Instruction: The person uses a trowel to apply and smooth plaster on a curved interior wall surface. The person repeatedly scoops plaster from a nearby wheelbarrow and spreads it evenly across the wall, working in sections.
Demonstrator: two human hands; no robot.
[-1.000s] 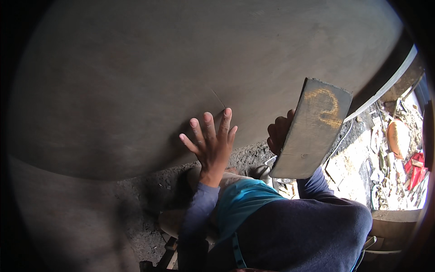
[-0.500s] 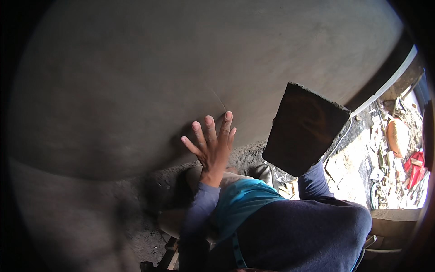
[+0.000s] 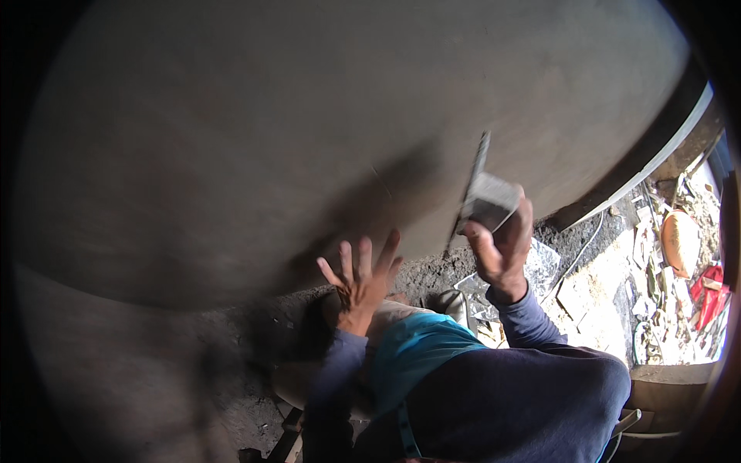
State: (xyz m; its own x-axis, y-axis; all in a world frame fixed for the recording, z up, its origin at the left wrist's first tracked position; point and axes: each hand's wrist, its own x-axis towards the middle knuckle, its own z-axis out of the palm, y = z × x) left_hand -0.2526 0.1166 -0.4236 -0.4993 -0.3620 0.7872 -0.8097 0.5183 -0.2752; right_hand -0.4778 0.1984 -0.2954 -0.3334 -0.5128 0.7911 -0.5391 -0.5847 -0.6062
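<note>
My right hand (image 3: 503, 245) grips the block-like handle of a plastering float (image 3: 472, 185). The float's thin board is turned edge-on, facing the large curved grey wall (image 3: 231, 139), and whether it touches the surface I cannot tell. To the left, my left hand (image 3: 363, 285) is open with its fingers spread, close to the wall's lower part; contact there is unclear. A thin scratch-like line (image 3: 382, 182) marks the wall above my left fingers. The float and arm throw a dark shadow across the surface between the hands.
Rough dark soil (image 3: 424, 272) runs along the wall's foot, with a shoe (image 3: 455, 305) near it. On the right, sunlit rubble holds an orange rounded object (image 3: 680, 244) and a red cloth-like item (image 3: 708, 297). A pale curved rim (image 3: 656, 160) edges the wall there.
My right hand has turned the float from broad face showing to edge-on, bringing its handle into sight, and shifted it leftward. My left hand has dropped slightly lower, still spread.
</note>
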